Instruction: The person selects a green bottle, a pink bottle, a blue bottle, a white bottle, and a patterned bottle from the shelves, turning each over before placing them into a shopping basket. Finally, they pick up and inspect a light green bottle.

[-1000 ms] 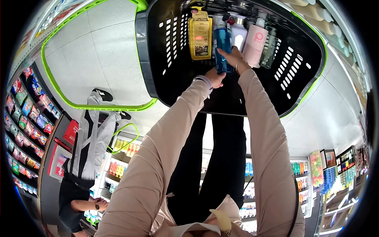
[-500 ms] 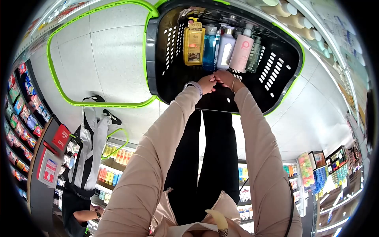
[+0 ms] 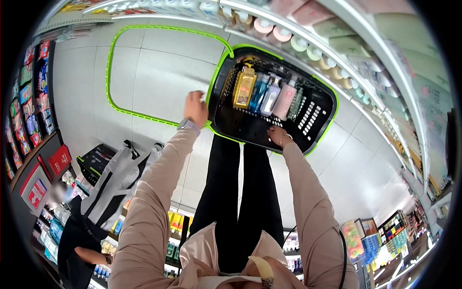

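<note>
A black shopping basket [image 3: 231,132] with a bright green rim stands on the floor in front of my legs. Inside it, in a row, are a yellow pump bottle [image 3: 244,89], a blue bottle [image 3: 260,94], a lavender bottle [image 3: 270,98], a pink pump bottle [image 3: 285,100] and a clear greenish bottle [image 3: 296,103]. My left hand [image 3: 195,108] hovers just outside the basket's left side, loosely open and holding nothing I can see. Over the basket's near part is my right hand [image 3: 277,136], fingers loosely bent and apart, with nothing visible in them.
The basket's green handle [image 3: 109,72] is folded out to the left over the tiled floor [image 3: 163,53]. A shelf of bottles [image 3: 313,52] runs close behind and to the right. Another person [image 3: 113,183] stands at lower left beside a second basket [image 3: 96,161].
My hands, together over the basket before, have parted: the left went out past its left side, the right moved rightward. The basket looks smaller and lower in view. The other person has shifted.
</note>
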Demonstrator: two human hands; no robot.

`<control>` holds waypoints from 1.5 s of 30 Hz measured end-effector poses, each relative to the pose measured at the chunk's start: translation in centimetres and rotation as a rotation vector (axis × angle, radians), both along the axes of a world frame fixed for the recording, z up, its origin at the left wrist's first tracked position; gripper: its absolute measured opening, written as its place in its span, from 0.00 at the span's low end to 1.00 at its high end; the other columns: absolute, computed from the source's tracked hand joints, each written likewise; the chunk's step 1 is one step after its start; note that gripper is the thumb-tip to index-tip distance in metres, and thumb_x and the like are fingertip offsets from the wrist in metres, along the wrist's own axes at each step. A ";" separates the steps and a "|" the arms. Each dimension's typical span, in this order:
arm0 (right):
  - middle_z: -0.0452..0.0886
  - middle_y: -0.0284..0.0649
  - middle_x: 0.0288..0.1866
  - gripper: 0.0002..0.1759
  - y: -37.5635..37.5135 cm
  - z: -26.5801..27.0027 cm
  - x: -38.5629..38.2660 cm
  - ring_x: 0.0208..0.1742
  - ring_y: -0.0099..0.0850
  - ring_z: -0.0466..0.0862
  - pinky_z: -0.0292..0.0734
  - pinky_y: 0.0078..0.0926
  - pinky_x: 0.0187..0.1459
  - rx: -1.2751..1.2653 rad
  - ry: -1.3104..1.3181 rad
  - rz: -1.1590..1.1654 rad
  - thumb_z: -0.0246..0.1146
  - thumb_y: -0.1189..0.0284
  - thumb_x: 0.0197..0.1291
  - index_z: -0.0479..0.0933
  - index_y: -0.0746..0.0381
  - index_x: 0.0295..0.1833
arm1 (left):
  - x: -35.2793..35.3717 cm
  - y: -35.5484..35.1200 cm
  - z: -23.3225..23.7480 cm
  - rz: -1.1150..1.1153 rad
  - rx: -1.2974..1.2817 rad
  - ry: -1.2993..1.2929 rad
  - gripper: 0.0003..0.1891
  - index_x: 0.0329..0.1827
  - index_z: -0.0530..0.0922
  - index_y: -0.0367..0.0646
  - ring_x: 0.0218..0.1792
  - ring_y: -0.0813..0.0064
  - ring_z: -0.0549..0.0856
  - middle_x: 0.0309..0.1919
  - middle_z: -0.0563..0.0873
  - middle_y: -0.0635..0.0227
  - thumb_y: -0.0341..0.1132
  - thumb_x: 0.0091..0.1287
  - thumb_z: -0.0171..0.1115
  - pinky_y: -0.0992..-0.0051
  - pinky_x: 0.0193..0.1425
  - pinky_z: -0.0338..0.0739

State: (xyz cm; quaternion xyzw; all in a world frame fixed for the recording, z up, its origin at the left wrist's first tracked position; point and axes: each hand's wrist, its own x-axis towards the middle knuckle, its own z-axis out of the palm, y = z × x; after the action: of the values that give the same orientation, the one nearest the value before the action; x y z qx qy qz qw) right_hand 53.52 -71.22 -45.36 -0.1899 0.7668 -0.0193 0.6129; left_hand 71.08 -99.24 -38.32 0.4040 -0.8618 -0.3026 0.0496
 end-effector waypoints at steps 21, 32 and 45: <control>0.79 0.49 0.42 0.21 5.6 16.8 5.5 0.46 0.46 0.78 0.72 0.35 0.47 -0.211 0.080 0.150 0.56 0.55 0.54 0.77 0.62 0.43 | 7.7 5.4 11.8 -0.438 -0.178 -1.191 0.13 0.44 0.80 0.56 0.51 0.69 0.78 0.45 0.82 0.70 0.39 0.64 0.46 0.54 0.61 0.54; 0.62 0.38 0.67 0.44 -4.6 32.5 4.4 0.69 0.33 0.57 0.46 0.42 0.66 -0.470 -0.679 -0.768 0.40 0.36 0.57 0.55 0.59 0.67 | 7.5 15.9 14.8 -0.665 -0.880 -1.219 0.17 0.44 0.78 0.38 0.41 0.58 0.78 0.40 0.81 0.58 0.39 0.63 0.45 0.53 0.48 0.67; 0.53 0.23 0.12 0.13 -14.7 41.7 12.7 0.11 0.16 0.53 0.50 0.16 0.15 -1.002 -0.756 -1.333 0.52 0.56 0.63 0.69 0.54 0.34 | 12.4 10.3 21.0 -1.088 0.596 0.014 0.19 0.45 0.77 0.43 0.47 0.56 0.79 0.45 0.80 0.51 0.46 0.65 0.45 0.64 0.54 0.68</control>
State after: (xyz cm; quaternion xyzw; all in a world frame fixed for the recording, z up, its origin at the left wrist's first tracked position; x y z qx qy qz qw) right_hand 66.23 -85.92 -3.71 0.0672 0.3677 -0.7605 0.5309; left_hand 83.46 -88.90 -17.27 -0.0988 -0.8223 -0.5150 -0.2210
